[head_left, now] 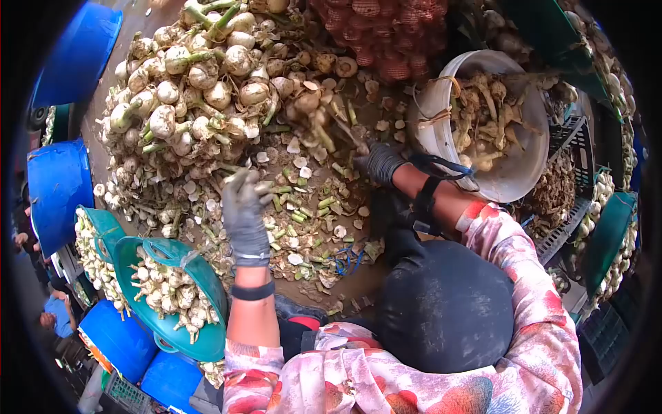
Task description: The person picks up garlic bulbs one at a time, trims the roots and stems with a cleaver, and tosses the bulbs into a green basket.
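Grey knitted glove on the left hand (pixel 245 215), raised at the lower edge of the garlic heap (pixel 193 90), fingers half curled. Cannot tell whether closed on a bulb or only brushing the litter. Dark glove on the right hand (pixel 380 163), out at two o'clock from the left one, grip clenched, perhaps round a stalk, though blurred just there.

Untrimmed bulbs with green stalks piled from ten to twelve o'clock on the floor (pixel 358 281). Cut stalk pieces (pixel 303 207) and papery skins strewn between the two hands. Teal basin (pixel 210 331) at eight o'clock, part filled with cleaned bulbs. White bucket (pixel 514 183) at two o'clock, holding roots and scraps. Red mesh sack (pixel 386 27) at twelve, blue tub (pixel 58 186) at nine, black crate (pixel 569 148) at three.

Judged from the lie of things: trimming in hand, caught between one bulb and another, both hands at the foot of the heap. Next move calls for one bulb drawn free without rolling its neighbours, held firm in the left, stalk turned toward the right. Then cleaned bulb toward eight o'clock, waste toward two.
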`<state>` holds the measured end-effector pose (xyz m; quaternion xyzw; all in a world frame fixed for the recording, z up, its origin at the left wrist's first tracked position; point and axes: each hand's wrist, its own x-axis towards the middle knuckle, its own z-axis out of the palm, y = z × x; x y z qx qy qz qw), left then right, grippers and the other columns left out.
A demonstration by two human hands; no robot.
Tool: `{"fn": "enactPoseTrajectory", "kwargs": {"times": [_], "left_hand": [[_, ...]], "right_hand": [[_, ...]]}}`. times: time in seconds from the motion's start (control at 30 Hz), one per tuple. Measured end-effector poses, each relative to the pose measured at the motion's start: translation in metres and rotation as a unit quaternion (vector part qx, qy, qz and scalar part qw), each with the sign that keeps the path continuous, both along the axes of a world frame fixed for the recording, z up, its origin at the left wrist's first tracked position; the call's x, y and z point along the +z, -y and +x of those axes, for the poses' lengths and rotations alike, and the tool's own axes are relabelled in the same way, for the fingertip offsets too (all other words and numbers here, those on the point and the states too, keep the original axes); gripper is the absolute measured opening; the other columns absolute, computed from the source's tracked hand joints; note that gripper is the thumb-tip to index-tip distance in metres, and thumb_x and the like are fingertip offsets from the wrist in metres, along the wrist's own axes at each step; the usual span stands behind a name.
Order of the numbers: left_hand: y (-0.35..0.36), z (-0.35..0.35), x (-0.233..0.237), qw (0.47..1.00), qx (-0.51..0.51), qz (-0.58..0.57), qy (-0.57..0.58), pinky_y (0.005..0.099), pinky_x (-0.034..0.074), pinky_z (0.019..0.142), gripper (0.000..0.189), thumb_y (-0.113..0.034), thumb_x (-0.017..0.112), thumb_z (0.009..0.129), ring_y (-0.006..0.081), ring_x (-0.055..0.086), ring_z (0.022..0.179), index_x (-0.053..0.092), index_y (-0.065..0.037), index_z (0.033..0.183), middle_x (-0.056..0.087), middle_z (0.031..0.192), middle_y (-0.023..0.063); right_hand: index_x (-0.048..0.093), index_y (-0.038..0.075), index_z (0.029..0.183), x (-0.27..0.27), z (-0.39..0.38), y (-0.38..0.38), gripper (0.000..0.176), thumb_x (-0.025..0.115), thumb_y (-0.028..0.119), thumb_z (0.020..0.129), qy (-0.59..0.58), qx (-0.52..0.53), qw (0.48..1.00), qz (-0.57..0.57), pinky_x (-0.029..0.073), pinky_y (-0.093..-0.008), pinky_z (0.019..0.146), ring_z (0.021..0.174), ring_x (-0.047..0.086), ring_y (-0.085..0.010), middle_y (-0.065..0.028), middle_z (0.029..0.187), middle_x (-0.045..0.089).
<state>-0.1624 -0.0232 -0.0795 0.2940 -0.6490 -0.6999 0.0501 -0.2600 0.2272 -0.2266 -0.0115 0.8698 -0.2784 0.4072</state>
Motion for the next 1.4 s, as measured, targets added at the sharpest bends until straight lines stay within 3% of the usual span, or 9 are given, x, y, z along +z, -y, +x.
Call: {"fn": "enactPoseTrajectory", "kwargs": {"times": [0.07,0.17,0.3,0.57,0.8,0.87,0.97,1.17,1.4], "left_hand": [[0.004,-0.025,-0.046,0.945,-0.187,-0.267,-0.013,0.0286,0.052,0.08,0.034,-0.017,0.055,0.092,0.0202,0.061,0.092,0.053,0.003,0.119,0.06,0.111,0.0148],[-0.01,-0.067,-0.075,0.894,-0.187,-0.397,0.089,0.0394,0.046,0.091,0.042,-0.023,0.065,0.083,0.0346,0.058,0.102,0.054,-0.002,0.118,0.058,0.112,0.023],[-0.023,-0.083,-0.112,0.782,-0.282,-0.519,0.198,0.0458,0.043,0.094,0.064,-0.036,0.076,0.071,0.0402,0.054,0.108,0.051,-0.002,0.119,0.056,0.113,0.0254],[-0.012,-0.079,-0.127,0.864,-0.256,-0.407,0.152,0.0397,0.046,0.093,0.061,-0.028,0.081,0.066,0.0356,0.059,0.101,0.056,0.001,0.113,0.062,0.103,0.0247],[-0.007,-0.009,-0.102,0.804,-0.386,-0.446,-0.075,0.0369,0.049,0.089,0.044,-0.023,0.061,0.088,0.0224,0.062,0.094,0.045,-0.006,0.125,0.061,0.114,0.0086],[-0.018,0.007,-0.099,0.944,-0.268,-0.18,-0.073,0.0364,0.052,0.082,0.056,-0.018,0.065,0.087,0.0212,0.062,0.098,0.032,-0.007,0.131,0.06,0.109,0.0107],[-0.021,0.016,-0.068,0.939,-0.304,-0.162,-0.016,0.0398,0.046,0.097,0.049,-0.013,0.053,0.094,0.026,0.054,0.111,0.029,-0.005,0.137,0.051,0.124,0.0138],[-0.032,0.033,-0.078,0.983,-0.166,0.076,-0.025,0.0393,0.051,0.088,0.04,-0.011,0.062,0.087,0.0239,0.057,0.102,0.039,-0.007,0.12,0.054,0.113,0.0107],[-0.043,0.036,-0.057,0.969,-0.124,-0.215,-0.005,0.0405,0.046,0.092,0.05,-0.02,0.071,0.08,0.0243,0.054,0.102,0.041,-0.005,0.118,0.053,0.11,0.0118]], "right_hand": [[0.062,0.004,0.107,0.019,0.015,-0.001,0.048,0.064,0.043,0.079,-0.007,0.081,0.997,-0.017,0.05,-0.0433,0.076,0.083,0.065,-0.0369,-0.0215,0.089,0.066],[0.058,0.005,0.114,0.05,0.026,-0.015,0.05,0.065,0.04,0.08,-0.066,0.232,0.97,0.013,0.051,-0.0431,0.077,0.083,0.065,-0.0364,-0.0198,0.089,0.066],[0.058,0.005,0.109,0.037,0.04,-0.039,0.051,0.065,0.046,0.079,-0.086,0.083,0.993,-0.007,0.049,-0.0443,0.081,0.086,0.063,-0.0369,-0.0234,0.087,0.065],[0.058,0.005,0.111,0.065,0.037,-0.03,0.042,0.067,0.036,0.083,-0.121,-0.042,0.982,-0.138,0.05,-0.0423,0.076,0.087,0.065,-0.0363,-0.0204,0.088,0.065],[0.06,0.012,0.105,0.115,0.029,0.001,0.031,0.065,0.026,0.078,-0.161,0.211,0.95,-0.162,0.05,-0.0443,0.071,0.082,0.063,-0.0373,-0.0166,0.086,0.065],[0.06,0.014,0.104,0.127,0.031,0.01,0.029,0.065,0.025,0.078,-0.155,0.246,0.945,-0.149,0.05,-0.045,0.069,0.08,0.063,-0.0372,-0.0155,0.084,0.065],[0.06,0.016,0.101,0.124,0.038,0.013,0.026,0.064,0.024,0.077,-0.158,0.272,0.94,-0.133,0.05,-0.0458,0.068,0.079,0.063,-0.0371,-0.015,0.081,0.065],[0.06,0.014,0.099,0.102,0.049,0.011,0.026,0.065,0.021,0.074,-0.177,0.26,0.939,-0.141,0.05,-0.0448,0.067,0.079,0.063,-0.0377,-0.0159,0.082,0.064],[0.061,0.013,0.102,0.067,0.057,0.003,0.031,0.065,0.02,0.072,-0.168,0.208,0.956,-0.124,0.05,-0.0441,0.07,0.081,0.063,-0.0379,-0.0176,0.084,0.065]]}}
